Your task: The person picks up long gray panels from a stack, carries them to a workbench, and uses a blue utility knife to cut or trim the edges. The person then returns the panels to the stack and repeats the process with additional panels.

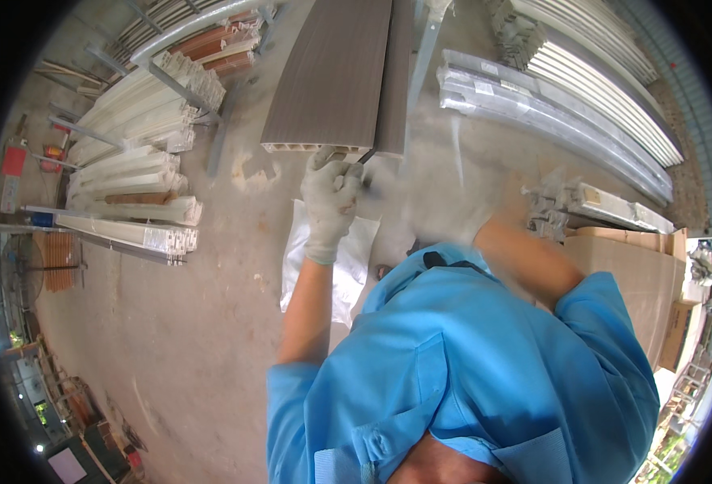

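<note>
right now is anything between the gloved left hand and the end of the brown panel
Nothing visible does. The gloved left hand is right at the open, hollow-cored end of the brown panel, gripping a thin dark tool whose tip reaches toward that edge. The right hand is lost in motion blur, so its position is unclear.

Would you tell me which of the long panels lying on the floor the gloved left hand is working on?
The brown hollow-core panel at top centre: the left hand is at its near cut end. The other stacks are white or wrapped and lie apart from the hand.
</note>
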Tool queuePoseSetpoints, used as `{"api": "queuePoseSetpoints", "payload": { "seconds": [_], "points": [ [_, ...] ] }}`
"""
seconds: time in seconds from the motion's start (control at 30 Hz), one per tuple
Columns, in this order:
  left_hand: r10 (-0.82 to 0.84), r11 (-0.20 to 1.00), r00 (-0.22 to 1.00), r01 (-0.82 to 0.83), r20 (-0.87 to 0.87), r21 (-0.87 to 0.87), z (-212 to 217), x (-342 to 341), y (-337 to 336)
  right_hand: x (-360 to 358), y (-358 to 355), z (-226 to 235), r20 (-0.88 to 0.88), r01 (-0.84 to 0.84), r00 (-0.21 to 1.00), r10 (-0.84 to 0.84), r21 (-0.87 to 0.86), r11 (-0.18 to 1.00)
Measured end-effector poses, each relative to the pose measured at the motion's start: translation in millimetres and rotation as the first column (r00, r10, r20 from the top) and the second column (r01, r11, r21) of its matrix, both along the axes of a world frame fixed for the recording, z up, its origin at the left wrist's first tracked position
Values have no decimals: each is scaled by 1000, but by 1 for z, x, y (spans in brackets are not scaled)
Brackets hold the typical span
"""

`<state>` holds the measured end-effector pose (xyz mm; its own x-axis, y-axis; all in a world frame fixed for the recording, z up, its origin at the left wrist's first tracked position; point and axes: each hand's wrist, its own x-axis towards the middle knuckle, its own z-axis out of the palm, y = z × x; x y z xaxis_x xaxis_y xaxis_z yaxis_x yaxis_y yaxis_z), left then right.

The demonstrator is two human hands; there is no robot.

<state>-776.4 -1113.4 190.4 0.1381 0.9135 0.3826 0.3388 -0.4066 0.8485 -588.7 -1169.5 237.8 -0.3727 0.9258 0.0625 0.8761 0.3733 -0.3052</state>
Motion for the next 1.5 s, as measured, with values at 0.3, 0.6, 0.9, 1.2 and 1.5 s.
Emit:
{"api": "queuePoseSetpoints", "payload": {
  "seconds": [0.3,0.6,0.9,1.2,1.5],
  "points": [
    [16,1000,997,-14,-71,21,-2,2,-1,43,48,3,-254,228,943,-217,16,974],
    [109,993,985,-103,-132,53,2,25,-7,15,42,7,-181,273,943,-280,-60,960],
    [107,994,988,-103,-114,39,2,17,2,3,13,1,-261,56,963,-60,-22,998],
    [116,993,990,-117,-81,-5,-10,9,-13,75,41,53,-564,225,774,-287,-179,958],
    [-146,769,888,378,436,-515,27,18,-78,31,18,45,-732,154,638,-241,-186,970]
  ]
}}
